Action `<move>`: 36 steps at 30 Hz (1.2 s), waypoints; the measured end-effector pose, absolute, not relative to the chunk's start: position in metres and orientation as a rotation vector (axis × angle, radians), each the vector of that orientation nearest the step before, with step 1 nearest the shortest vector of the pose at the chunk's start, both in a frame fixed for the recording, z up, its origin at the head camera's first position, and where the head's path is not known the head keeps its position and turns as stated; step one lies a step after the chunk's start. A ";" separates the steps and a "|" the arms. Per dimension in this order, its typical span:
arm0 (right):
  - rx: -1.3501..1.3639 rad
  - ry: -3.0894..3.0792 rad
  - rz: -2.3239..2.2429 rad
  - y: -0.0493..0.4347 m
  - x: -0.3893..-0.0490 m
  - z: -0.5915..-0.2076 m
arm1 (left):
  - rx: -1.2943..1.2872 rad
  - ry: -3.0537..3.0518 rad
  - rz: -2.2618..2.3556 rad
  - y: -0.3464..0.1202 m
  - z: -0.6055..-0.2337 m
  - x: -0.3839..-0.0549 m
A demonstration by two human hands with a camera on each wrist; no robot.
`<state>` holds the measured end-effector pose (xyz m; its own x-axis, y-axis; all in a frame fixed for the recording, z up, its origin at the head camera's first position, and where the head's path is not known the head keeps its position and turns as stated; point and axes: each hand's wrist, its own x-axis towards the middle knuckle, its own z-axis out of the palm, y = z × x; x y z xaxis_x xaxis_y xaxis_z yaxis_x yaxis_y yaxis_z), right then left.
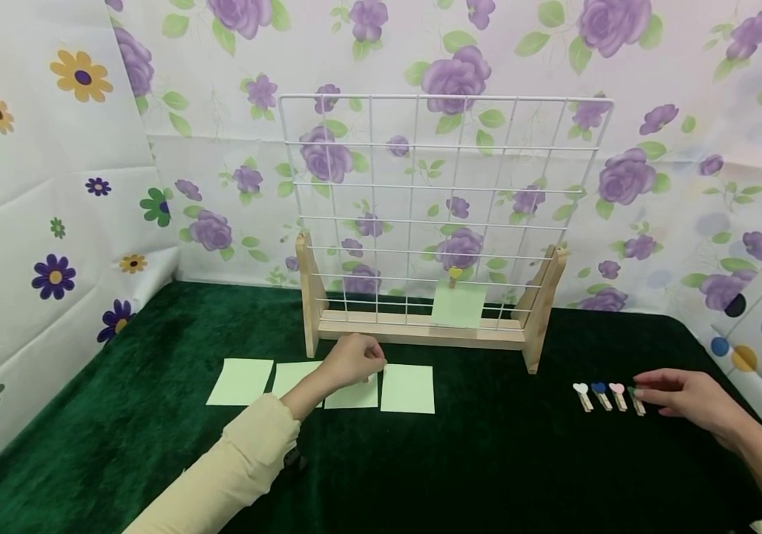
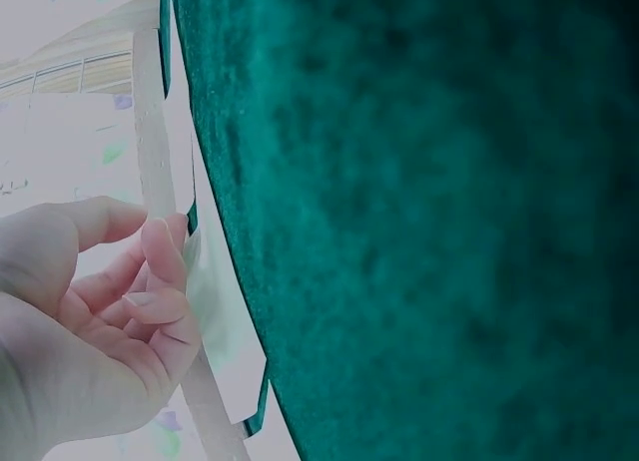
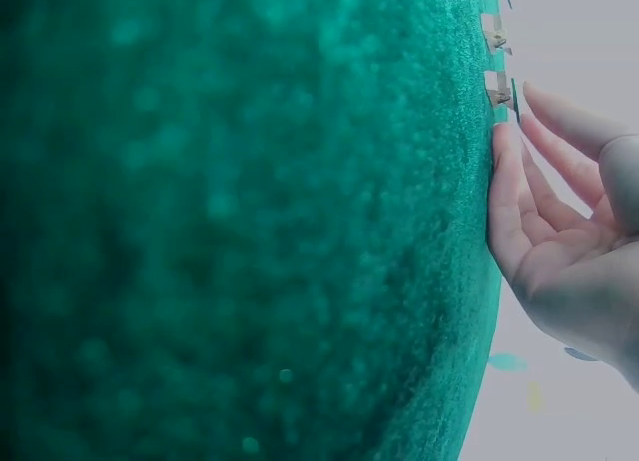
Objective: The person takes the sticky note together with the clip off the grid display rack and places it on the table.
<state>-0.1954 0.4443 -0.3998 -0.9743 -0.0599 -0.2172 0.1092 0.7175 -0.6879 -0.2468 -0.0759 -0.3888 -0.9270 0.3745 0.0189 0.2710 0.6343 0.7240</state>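
My left hand reaches over a row of pale green paper notes. Its curled fingertips are right at the upper corner of one note, whose edge looks bent in the left wrist view; I cannot tell whether they pinch it. On the right, small wooden clips with white, blue and pink hearts lie in a row. A green-heart clip ends that row. My right hand is beside it, thumb and fingers apart around its near end.
Behind the notes stands a white wire grid on a wooden base. A yellow-heart clip holds a green note on its lower right. Dark green cloth covers the table, with flowered sheets around it.
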 end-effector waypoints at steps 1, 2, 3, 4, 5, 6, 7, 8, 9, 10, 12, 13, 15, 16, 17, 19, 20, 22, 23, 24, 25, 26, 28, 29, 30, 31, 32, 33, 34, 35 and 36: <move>0.034 2.698 -1.106 0.444 -0.195 -0.400 | 0.538 2.721 1.171 -0.076 -0.388 -0.246; 0.029 2.699 -1.108 0.445 -0.195 -0.400 | 0.535 2.723 1.172 -0.076 -0.388 -0.246; 0.026 2.704 -1.109 0.445 -0.195 -0.400 | 0.532 2.722 1.175 -0.076 -0.387 -0.245; 0.024 2.714 -1.109 0.445 -0.196 -0.400 | 0.528 2.722 1.177 -0.076 -0.387 -0.245; 0.030 2.727 -1.110 0.445 -0.196 -0.400 | 0.523 2.720 1.180 -0.077 -0.386 -0.245; 0.039 2.741 -1.113 0.444 -0.196 -0.400 | 0.523 2.717 1.185 -0.077 -0.386 -0.244; 0.048 2.757 -1.115 0.444 -0.196 -0.400 | 0.525 2.714 1.190 -0.077 -0.385 -0.244; 0.058 2.773 -1.119 0.444 -0.196 -0.400 | 0.528 2.711 1.194 -0.077 -0.385 -0.244; 0.065 2.785 -1.128 0.444 -0.197 -0.399 | 0.532 2.708 1.197 -0.077 -0.385 -0.243; 0.071 2.793 -1.136 0.444 -0.197 -0.399 | 0.536 2.705 1.202 -0.077 -0.386 -0.243; 0.084 2.802 -1.150 0.443 -0.197 -0.399 | 0.543 2.695 1.212 -0.078 -0.386 -0.243; 0.087 2.805 -1.154 0.442 -0.197 -0.399 | 0.546 2.691 1.215 -0.078 -0.386 -0.243; 0.086 2.809 -1.162 0.440 -0.196 -0.399 | 0.552 2.681 1.220 -0.078 -0.385 -0.243; 0.086 2.813 -1.163 0.439 -0.196 -0.399 | 0.557 2.676 1.223 -0.078 -0.385 -0.243; 0.088 2.818 -1.164 0.437 -0.196 -0.399 | 0.566 2.672 1.221 -0.078 -0.384 -0.243; 0.079 2.829 -1.169 0.434 -0.197 -0.398 | 0.585 2.666 1.215 -0.079 -0.384 -0.243; 0.065 2.834 -1.171 0.432 -0.197 -0.397 | 0.596 2.663 1.213 -0.080 -0.383 -0.243; 0.042 2.846 -1.170 0.428 -0.197 -0.396 | 0.620 2.657 1.211 -0.082 -0.383 -0.243; 0.036 2.851 -1.170 0.426 -0.197 -0.395 | 0.629 2.653 1.212 -0.082 -0.383 -0.243; 0.028 2.856 -1.166 0.424 -0.197 -0.394 | 0.637 2.648 1.215 -0.083 -0.382 -0.243; 0.021 2.861 -1.161 0.421 -0.197 -0.392 | 0.646 2.645 1.219 -0.084 -0.382 -0.243; 0.017 2.864 -1.153 0.419 -0.197 -0.391 | 0.654 2.643 1.222 -0.084 -0.382 -0.243; 0.016 2.875 -1.135 0.414 -0.195 -0.388 | 0.661 2.645 1.229 -0.084 -0.381 -0.242; 0.012 2.882 -1.125 0.411 -0.195 -0.386 | 0.660 2.648 1.233 -0.084 -0.380 -0.242; 0.002 2.889 -1.114 0.408 -0.194 -0.385 | 0.660 2.650 1.237 -0.084 -0.380 -0.242; -0.010 2.895 -1.108 0.404 -0.194 -0.383 | 0.656 2.654 1.243 -0.083 -0.380 -0.241; -0.028 2.899 -1.105 0.399 -0.193 -0.381 | 0.650 2.658 1.248 -0.083 -0.380 -0.241; -0.046 2.903 -1.107 0.395 -0.192 -0.379 | 0.643 2.659 1.255 -0.082 -0.380 -0.241; -0.069 2.907 -1.109 0.390 -0.192 -0.377 | 0.640 2.658 1.264 -0.081 -0.380 -0.241; -0.088 2.906 -1.115 0.385 -0.191 -0.375 | 0.637 2.655 1.275 -0.080 -0.380 -0.241; -0.111 2.906 -1.120 0.379 -0.191 -0.374 | 0.633 2.653 1.284 -0.079 -0.380 -0.241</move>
